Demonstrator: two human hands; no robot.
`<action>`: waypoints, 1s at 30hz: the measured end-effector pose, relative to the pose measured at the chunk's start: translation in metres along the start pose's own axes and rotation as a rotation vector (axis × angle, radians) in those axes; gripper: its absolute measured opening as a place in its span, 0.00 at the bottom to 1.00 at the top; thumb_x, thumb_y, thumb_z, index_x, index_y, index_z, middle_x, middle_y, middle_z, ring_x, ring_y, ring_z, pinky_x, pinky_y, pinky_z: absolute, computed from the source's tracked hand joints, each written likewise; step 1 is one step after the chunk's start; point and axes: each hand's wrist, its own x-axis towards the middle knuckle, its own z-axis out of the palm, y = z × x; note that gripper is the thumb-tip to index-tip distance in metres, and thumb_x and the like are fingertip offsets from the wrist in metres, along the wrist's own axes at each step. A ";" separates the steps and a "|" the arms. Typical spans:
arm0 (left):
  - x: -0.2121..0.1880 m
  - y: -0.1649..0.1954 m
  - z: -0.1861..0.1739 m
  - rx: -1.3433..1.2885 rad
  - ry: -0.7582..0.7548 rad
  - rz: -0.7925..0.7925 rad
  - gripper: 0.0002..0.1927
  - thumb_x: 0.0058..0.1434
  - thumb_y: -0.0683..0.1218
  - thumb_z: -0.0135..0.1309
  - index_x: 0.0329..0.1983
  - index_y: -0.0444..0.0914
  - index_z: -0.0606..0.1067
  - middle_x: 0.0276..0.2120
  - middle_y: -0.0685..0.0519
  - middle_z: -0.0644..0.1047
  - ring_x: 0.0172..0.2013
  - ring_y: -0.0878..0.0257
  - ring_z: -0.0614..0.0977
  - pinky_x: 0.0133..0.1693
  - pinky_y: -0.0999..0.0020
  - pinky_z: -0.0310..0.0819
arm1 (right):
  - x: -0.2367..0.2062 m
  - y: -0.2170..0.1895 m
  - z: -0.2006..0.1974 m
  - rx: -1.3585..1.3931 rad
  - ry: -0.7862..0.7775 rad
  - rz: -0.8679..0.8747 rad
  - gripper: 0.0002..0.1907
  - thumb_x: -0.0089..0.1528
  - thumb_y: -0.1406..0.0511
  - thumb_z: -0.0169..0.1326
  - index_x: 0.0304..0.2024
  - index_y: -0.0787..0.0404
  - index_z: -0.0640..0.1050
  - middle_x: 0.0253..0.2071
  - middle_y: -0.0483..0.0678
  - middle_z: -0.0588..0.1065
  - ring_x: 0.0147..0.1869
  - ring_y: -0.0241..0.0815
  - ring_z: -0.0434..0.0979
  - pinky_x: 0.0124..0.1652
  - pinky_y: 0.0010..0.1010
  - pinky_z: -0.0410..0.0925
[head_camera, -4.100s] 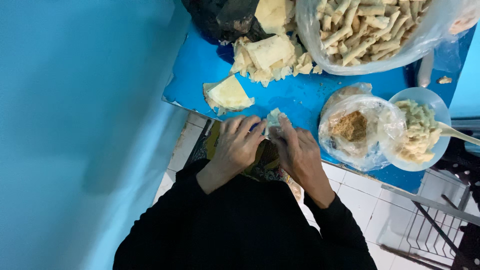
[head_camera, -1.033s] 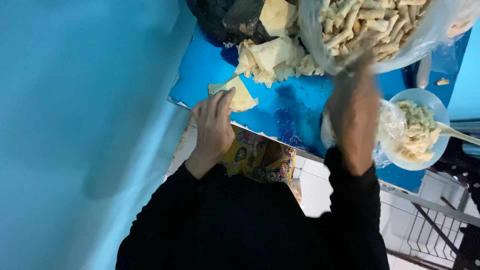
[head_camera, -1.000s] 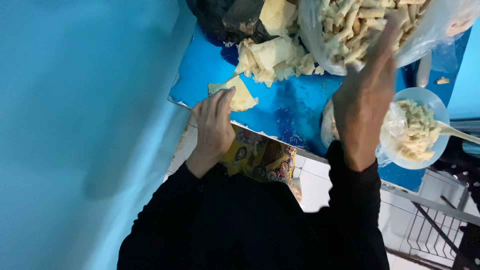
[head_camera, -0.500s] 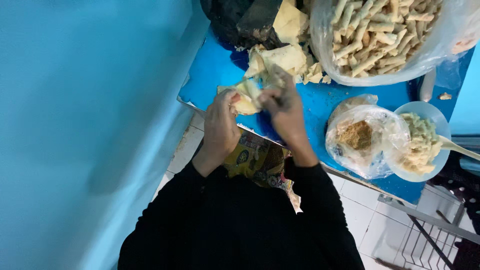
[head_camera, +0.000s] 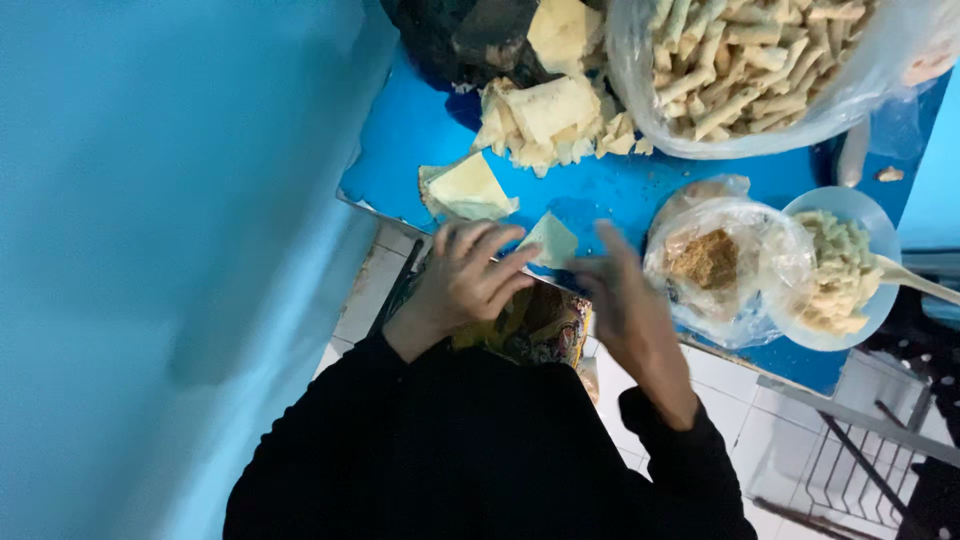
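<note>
Head view: my left hand (head_camera: 465, 275) and right hand (head_camera: 622, 300), fingers spread and gripping nothing, flank one pale triangular pastry wrapper (head_camera: 550, 240) on the blue table (head_camera: 400, 140). A second wrapper (head_camera: 468, 190) lies at eleven o'clock; one filling bowl (head_camera: 845, 270) at three.

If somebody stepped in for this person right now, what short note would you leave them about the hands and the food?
Left hand: fingers spread, touching the small triangular wrapper piece at the near edge of the blue table.
Right hand: blurred, beside the wrapper; no clear grip.
Another wrapper sheet lies alone; a stack of wrappers sits behind it.
Bag of brown filling and a bowl of pale filling stand to the right.
Done: many finished rolls fill the big clear bag.
Left: this wrapper holds no filling yet; the stack is unused.
</note>
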 end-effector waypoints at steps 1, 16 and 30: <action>0.001 0.001 0.001 -0.015 -0.054 0.038 0.17 0.67 0.56 0.60 0.55 0.46 0.79 0.57 0.55 0.72 0.58 0.54 0.72 0.60 0.47 0.56 | -0.007 0.003 -0.010 0.083 0.027 0.076 0.30 0.69 0.74 0.52 0.72 0.58 0.61 0.49 0.52 0.82 0.52 0.51 0.85 0.48 0.39 0.75; 0.002 -0.005 0.012 -0.145 -0.112 0.101 0.11 0.66 0.46 0.63 0.49 0.39 0.78 0.52 0.52 0.78 0.58 0.57 0.78 0.62 0.52 0.67 | -0.144 0.127 -0.109 -0.994 0.111 0.532 0.30 0.62 0.75 0.55 0.67 0.52 0.76 0.52 0.56 0.68 0.59 0.58 0.63 0.58 0.52 0.59; 0.000 -0.007 0.016 -0.144 -0.092 0.123 0.13 0.65 0.46 0.64 0.50 0.39 0.77 0.51 0.51 0.79 0.56 0.55 0.79 0.60 0.52 0.69 | -0.206 0.189 -0.097 -1.203 0.116 0.457 0.23 0.70 0.70 0.53 0.64 0.40 0.73 0.44 0.42 0.65 0.57 0.45 0.62 0.64 0.40 0.55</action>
